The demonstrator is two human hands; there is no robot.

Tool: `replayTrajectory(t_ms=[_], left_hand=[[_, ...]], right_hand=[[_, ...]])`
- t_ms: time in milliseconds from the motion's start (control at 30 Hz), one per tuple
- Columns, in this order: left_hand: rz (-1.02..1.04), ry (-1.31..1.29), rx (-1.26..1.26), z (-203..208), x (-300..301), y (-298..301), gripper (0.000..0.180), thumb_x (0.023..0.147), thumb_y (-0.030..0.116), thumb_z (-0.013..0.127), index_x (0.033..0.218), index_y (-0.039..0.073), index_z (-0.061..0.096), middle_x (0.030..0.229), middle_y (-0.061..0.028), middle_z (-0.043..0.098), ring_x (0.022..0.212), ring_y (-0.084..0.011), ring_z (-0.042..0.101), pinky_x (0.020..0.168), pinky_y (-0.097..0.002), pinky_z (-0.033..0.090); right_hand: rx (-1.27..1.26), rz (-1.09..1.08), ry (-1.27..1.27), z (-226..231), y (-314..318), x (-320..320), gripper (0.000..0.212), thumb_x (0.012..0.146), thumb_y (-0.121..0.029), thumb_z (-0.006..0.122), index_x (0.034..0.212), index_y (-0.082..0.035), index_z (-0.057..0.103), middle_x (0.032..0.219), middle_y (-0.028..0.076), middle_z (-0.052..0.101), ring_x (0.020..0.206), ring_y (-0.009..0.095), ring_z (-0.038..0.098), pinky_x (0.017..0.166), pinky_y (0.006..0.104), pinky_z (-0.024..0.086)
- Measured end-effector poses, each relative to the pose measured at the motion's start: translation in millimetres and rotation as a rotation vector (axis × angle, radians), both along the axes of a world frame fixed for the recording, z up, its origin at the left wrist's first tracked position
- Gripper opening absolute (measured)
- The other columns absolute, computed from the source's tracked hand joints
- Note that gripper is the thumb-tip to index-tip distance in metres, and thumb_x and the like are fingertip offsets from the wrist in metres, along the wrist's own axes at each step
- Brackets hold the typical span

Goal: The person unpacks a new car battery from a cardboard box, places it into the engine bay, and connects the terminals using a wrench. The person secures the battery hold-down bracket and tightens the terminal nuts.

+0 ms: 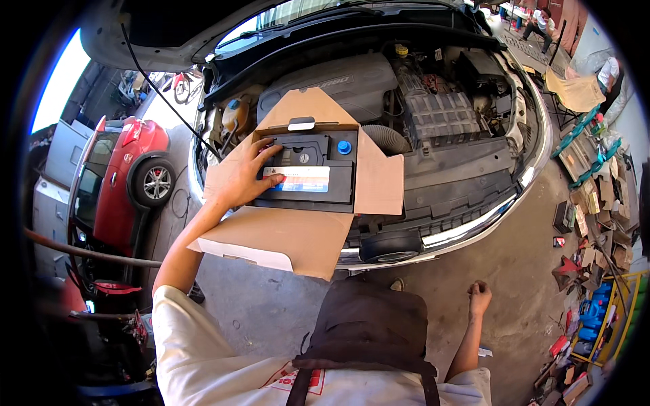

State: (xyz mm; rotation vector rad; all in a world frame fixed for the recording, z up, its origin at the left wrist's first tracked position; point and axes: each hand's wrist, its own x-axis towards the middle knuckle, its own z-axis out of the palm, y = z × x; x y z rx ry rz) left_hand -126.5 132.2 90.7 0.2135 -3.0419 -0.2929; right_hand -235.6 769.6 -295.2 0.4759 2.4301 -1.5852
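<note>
1. A black battery (318, 157) is sitting inside an open cardboard box (379, 179), over the front of a car whose hood (162, 34) is standing up. I cannot tell what the box is resting on.
2. The left hand (244, 177) is reaching over the box's left side. Its fingers are lying spread wide on the battery, and its thumb is touching the label (308, 180).
3. The right hand (480, 296) is hanging well apart, over the floor (440, 314). Its fingers are curling in narrow, and I cannot tell if they are holding something small.
4. The left hand is getting in the way, hiding the battery's left end. A round blue cap (344, 147) is sticking up from the right end.
5. The box flaps are poking out too. The near one is hiding some of the car's front, and the far one is blocking part of the big engine cover (332, 81).
6. A fat bendy hose (386, 137) is lying just beside the right flap. A thin black rod (156, 84) is slanting down from the hood, near the left hand.
7. A red car (132, 162) is standing off to the left. A messy heap of boxes (609, 227) is lying at the right, and blue bottles (594, 311) are sitting near it.
</note>
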Motion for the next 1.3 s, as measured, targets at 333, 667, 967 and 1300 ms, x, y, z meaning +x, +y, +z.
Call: replayTrajectory(t_ms=[333, 667, 967, 1300], left_hand=[[0.235, 0.410, -0.067, -64, 41, 51, 0.045, 0.090, 0.019, 0.065, 0.133, 0.007, 0.058, 0.145, -0.0195, 0.046, 0.138, -0.0417, 0.037, 0.114, -0.0521, 0.031], [0.324, 0.818, -0.177, -125, 46, 48, 0.040, 0.100, 0.027, 0.042, 0.116, 0.003, 0.070, 0.130, -0.0134, 0.066, 0.126, -0.0318, 0.057, 0.110, -0.0457, 0.030], [0.241, 0.927, -0.157, -142, 49, 33, 0.036, 0.099, 0.023, 0.043, 0.112, 0.004, 0.070, 0.121, -0.0107, 0.071, 0.122, -0.0273, 0.060, 0.110, -0.0426, 0.031], [0.213, 1.008, -0.198, -151, 41, 33, 0.036, 0.100, 0.027, 0.042, 0.110, 0.007, 0.071, 0.117, -0.0082, 0.073, 0.118, -0.0237, 0.060, 0.109, -0.0404, 0.031]], right_hand=[[-0.109, 1.018, 1.044, 420, -336, -73, 0.014, 0.087, -0.009, 0.073, 0.100, -0.004, 0.069, 0.079, 0.009, 0.060, 0.070, 0.019, 0.064, 0.062, 0.0296, 0.051], [0.870, 2.019, 0.894, 443, -536, -49, 0.016, 0.077, -0.015, 0.068, 0.081, -0.001, 0.074, 0.080, 0.019, 0.072, 0.079, 0.035, 0.073, 0.068, 0.0439, 0.057], [1.186, 1.972, 0.087, 467, -554, -57, 0.040, 0.096, -0.035, 0.062, 0.101, 0.004, 0.072, 0.097, 0.022, 0.073, 0.095, 0.036, 0.070, 0.082, 0.0460, 0.056], [0.706, 1.940, 0.990, 412, -541, -87, 0.046, 0.090, -0.042, 0.067, 0.081, 0.002, 0.064, 0.070, 0.021, 0.067, 0.072, 0.040, 0.069, 0.064, 0.0464, 0.054]])
